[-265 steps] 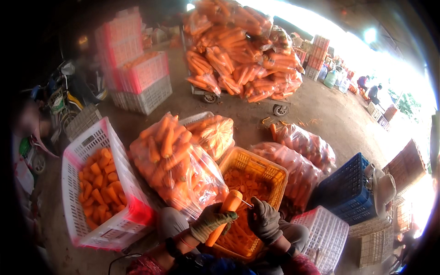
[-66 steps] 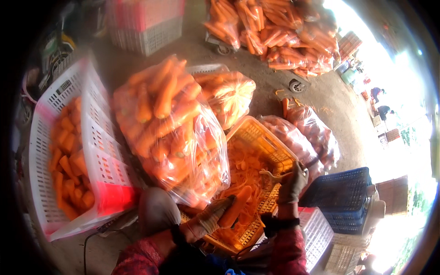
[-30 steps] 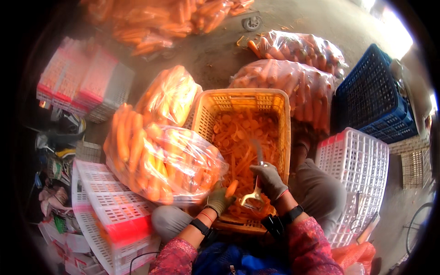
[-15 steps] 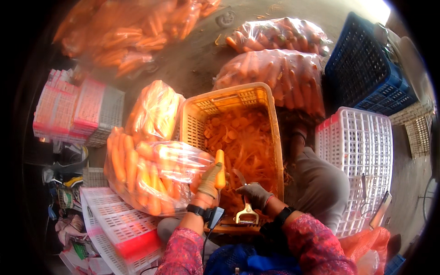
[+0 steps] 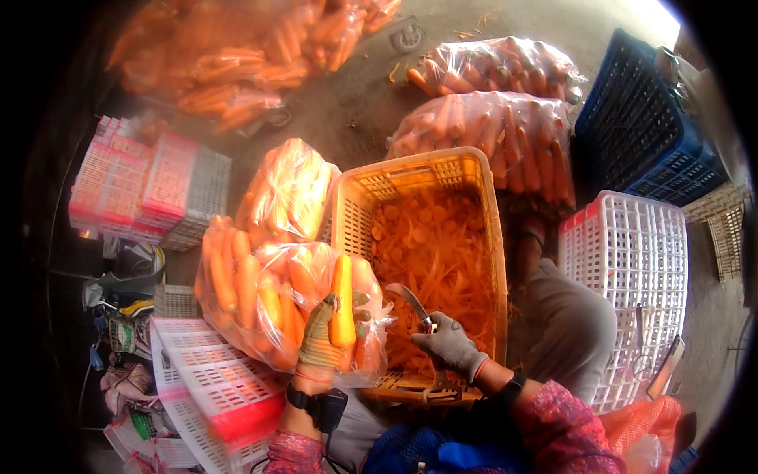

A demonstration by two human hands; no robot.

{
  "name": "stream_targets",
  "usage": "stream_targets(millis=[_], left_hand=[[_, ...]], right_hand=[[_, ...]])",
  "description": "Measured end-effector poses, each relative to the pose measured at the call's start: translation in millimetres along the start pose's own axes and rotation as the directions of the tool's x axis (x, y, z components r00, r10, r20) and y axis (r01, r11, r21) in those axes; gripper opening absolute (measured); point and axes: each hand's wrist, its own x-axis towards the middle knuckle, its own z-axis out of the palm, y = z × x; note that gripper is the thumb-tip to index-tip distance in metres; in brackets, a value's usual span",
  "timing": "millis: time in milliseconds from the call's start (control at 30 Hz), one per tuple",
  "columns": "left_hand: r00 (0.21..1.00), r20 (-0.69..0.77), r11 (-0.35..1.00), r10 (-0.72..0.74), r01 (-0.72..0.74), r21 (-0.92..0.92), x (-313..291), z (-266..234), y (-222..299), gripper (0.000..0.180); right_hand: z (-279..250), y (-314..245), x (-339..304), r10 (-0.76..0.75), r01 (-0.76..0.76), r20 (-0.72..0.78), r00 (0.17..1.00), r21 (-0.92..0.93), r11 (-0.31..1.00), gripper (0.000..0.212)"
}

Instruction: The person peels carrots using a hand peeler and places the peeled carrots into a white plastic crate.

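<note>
Since half a second ago my left hand [image 5: 328,336] has lifted the carrot [image 5: 342,302] a little higher and turned it upright, and my right hand [image 5: 452,345] has come up from the near edge of the orange crate [image 5: 351,213] toward it. The left hand, gloved, is closed around the lower half of the carrot, which stands in front of the clear bag of carrots [image 5: 260,304] at the crate's near left corner. The right hand, in a grey glove, is wrapped tight on the peeler [image 5: 417,304]; its curved blade points up and left, near the carrot but apart from it, while the handle end hangs below my fist by the crate's near edge.

What I judge could go wrong: the blade is angled toward my left fingers [image 5: 359,308], so a stroke that skids off the carrot could reach the glove. My grip sits low on the carrot, so the top may wobble under pressure. The carrot also hovers over the bag rather than over the crate, so peelings could fall outside the heap of peelings [image 5: 430,261] in it
</note>
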Motion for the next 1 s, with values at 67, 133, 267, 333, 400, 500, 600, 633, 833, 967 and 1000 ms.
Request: stream_targets(millis=[67,133,267,333,400,500,600,633,833,967,1000], left_hand=[[0.999,-0.04,0.998,0.021,-0.019,0.051,-6,12,10,0.045],[0.994,-0.088,0.997,0.06,-0.055,0.059,-8,15,14,0.046],[0.976,-0.138,0.983,0.171,-0.179,-0.048,-14,-15,38,0.052],[0.955,-0.186,0.97,0.23,-0.24,-0.031,-19,-9,51,0.05],[0.957,-0.183,0.972,0.224,-0.233,-0.029,-21,-17,61,0.049],[0.975,-0.136,0.982,0.176,-0.184,-0.051,-23,-17,66,0.047],[0.978,-0.115,0.978,0.177,-0.161,0.13,-25,-6,64,0.048],[0.979,-0.111,0.979,0.172,-0.158,0.128,-24,-2,63,0.048],[0.978,-0.165,0.991,0.125,-0.131,-0.025,-26,6,53,0.049],[0.986,-0.152,0.992,0.072,-0.054,0.117,-18,1,47,0.05],[0.991,-0.129,0.999,0.027,-0.029,-0.015,-13,-9,42,0.048]], right_hand=[[3,-2,-3,0.013,-0.012,0.006,1.0,-0.087,0.996,0.041],[6,-16,-10,0.073,-0.071,0.015,0.997,-0.112,0.991,0.043],[20,-30,-21,-0.015,0.004,-0.043,0.999,-0.231,0.973,0.042],[23,-34,-23,-0.063,0.051,-0.038,0.997,-0.261,0.964,0.042],[31,-40,-25,-0.123,0.106,-0.044,0.991,-0.281,0.954,0.04],[41,-53,-23,-0.148,0.134,-0.024,0.989,-0.298,0.945,0.039],[53,-37,-4,-0.219,0.207,-0.001,0.976,-0.317,0.926,0.039],[55,-26,3,-0.231,0.223,0.012,0.973,-0.322,0.92,0.038],[40,-58,-12,-0.04,0.062,0.108,0.993,-0.212,0.975,0.038],[29,-69,-4,-0.161,0.144,-0.012,0.987,-0.385,0.912,0.035],[33,-69,5,-0.172,0.155,-0.003,0.985,-0.427,0.891,0.034]])
